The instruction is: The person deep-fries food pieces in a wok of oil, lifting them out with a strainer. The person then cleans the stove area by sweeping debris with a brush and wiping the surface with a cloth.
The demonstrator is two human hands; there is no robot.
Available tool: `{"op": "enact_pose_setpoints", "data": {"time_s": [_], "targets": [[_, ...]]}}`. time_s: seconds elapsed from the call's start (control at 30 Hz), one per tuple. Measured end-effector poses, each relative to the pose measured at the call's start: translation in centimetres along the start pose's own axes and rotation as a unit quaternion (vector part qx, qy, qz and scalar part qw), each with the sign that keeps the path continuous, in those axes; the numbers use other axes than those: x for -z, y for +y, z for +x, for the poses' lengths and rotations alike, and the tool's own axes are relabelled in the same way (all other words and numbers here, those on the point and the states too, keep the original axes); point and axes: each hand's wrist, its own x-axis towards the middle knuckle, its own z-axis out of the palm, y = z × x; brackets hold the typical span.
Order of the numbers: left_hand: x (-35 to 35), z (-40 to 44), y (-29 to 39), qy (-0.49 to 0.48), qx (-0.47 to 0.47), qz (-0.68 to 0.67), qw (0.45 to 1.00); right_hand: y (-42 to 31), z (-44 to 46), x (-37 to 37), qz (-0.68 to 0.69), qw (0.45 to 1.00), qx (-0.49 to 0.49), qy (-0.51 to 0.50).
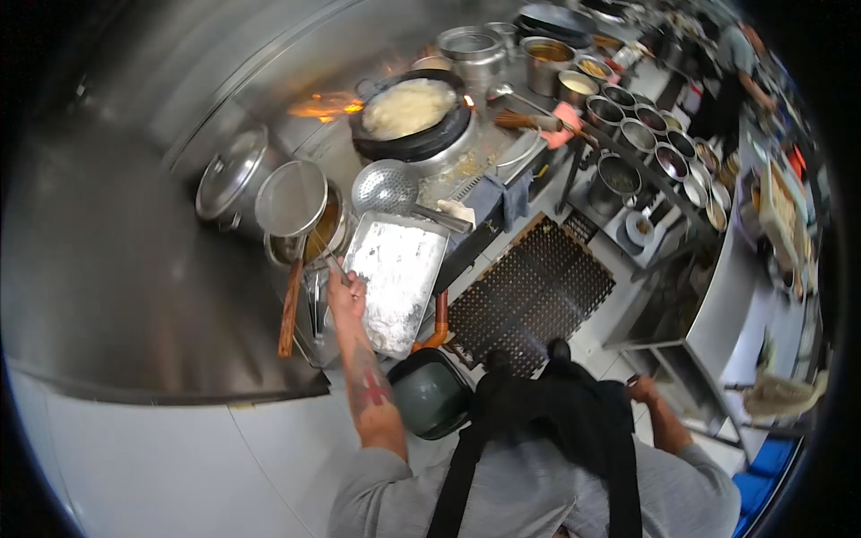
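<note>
My left hand is closed round a thin metal handle that runs up to a round fine-mesh strainer. The strainer is above a pot of brownish liquid. Just right of this hand lies a shallow metal tray, whitish inside. A perforated skimmer rests at the tray's far end. Down at my right side, beside the black apron, is my right hand; its fingers look curled, but what they hold, if anything, is hidden. A wooden handle slants down left of my left hand.
A wok of pale, bubbling contents sits on a burner with flames beside it. Lidded pot stands left. Several sauce containers line the right. Below are a dark bin and perforated floor mat. Another person stands far right.
</note>
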Motion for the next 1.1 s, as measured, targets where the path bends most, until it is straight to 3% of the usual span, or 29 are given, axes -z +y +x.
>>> {"op": "enact_pose_setpoints", "data": {"time_s": [0.07,0.13,0.2,0.3,0.33,0.37,0.4,0.43,0.47,0.5,0.53,0.57,0.6,0.63,0.67,0.7,0.8,0.87,0.9,0.93,0.97,1.03,1.1], "targets": [[-4.1,-1.5,-2.0,-0.007,-0.023,0.029,0.999,-1.6,-0.8,0.6,0.035,0.998,-0.042,0.022],[-6.9,-1.6,-3.6,0.045,-0.076,-0.004,0.996,-5.3,-2.6,2.6,0.016,0.998,-0.056,0.027],[-7.7,0.6,-3.4,0.038,-0.093,0.096,0.99,-4.9,-1.8,2.4,0.008,0.998,-0.062,0.019],[-11.0,3.7,-2.4,0.025,-0.112,0.195,0.974,-1.1,4.9,-0.3,-0.012,0.999,0.04,0.019],[-11.9,5.1,-2.4,0.002,-0.119,0.243,0.963,1.0,7.8,-1.3,-0.166,0.976,0.142,-0.026],[-12.9,6.9,-2.3,0.002,-0.124,0.244,0.962,-0.3,8.3,0.3,-0.316,0.917,0.237,-0.066],[-14.1,8.9,-2.2,-0.009,-0.117,0.313,0.942,-1.6,8.5,1.5,-0.072,0.989,0.097,-0.084],[-14.9,10.4,-2.5,-0.02,-0.106,0.379,0.919,-1.8,10.0,2.1,-0.02,0.995,0.022,-0.097],[-16.4,11.0,-2.7,0.006,-0.147,0.525,0.838,-1.1,12.6,1.6,0.038,0.992,-0.062,-0.105],[-11.3,15.7,-2.8,-0.111,-0.275,0.566,0.769,-0.1,15.6,1.5,-0.03,0.997,0.016,-0.072],[-11.4,18.9,-4.2,-0.082,-0.402,0.718,0.562,0.9,18.6,2.2,-0.117,0.987,0.089,-0.071],[-11.9,19.5,-4.7,-0.083,-0.394,0.726,0.558,0.6,21.7,2.0,0.092,0.988,-0.099,-0.074],[-15.3,18.3,-6.0,-0.038,-0.279,0.629,0.725,-1.0,23.3,5.5,-0.002,0.997,-0.018,-0.073],[-19.2,15.4,-8.1,-0.052,-0.304,0.532,0.788,-4.2,22.4,9.3,-0.031,0.999,0.033,0.012],[-20.4,15.2,-8.9,-0.033,-0.262,0.533,0.804,-6.3,22.0,12.3,0.01,0.994,0.068,0.089],[-21.6,15.0,-9.8,-0.013,-0.22,0.533,0.817,-8.7,21.6,16.9,0.056,0.997,0.057,0.014],[-24.5,16.0,-11.5,0.013,-0.137,0.511,0.849,-8.7,31.2,19.0,-0.025,0.993,0.119,-0.01],[-25.3,18.1,-12.3,-0.009,-0.102,0.474,0.875,-8.8,34.5,20.8,0.052,0.99,0.092,0.092],[-25.9,18.9,-12.0,-0.014,-0.095,0.484,0.87,-9.3,35.2,22.4,0.006,0.99,0.12,0.071],[-26.5,19.3,-11.7,0.004,-0.1,0.538,0.837,-8.9,36.4,24.0,-0.089,0.974,0.207,0.035],[-26.9,19.4,-11.8,0.024,-0.105,0.584,0.804,-8.1,39.1,24.1,-0.043,0.986,0.147,0.064],[-26.0,21.0,-11.1,0.034,-0.103,0.603,0.791,-7.5,41.2,24.7,-0.02,0.994,0.096,0.045],[-22.1,24.7,-10.0,0.025,-0.176,0.737,0.652,-4.8,46.1,22.3,-0.047,0.991,0.114,0.042]]}}
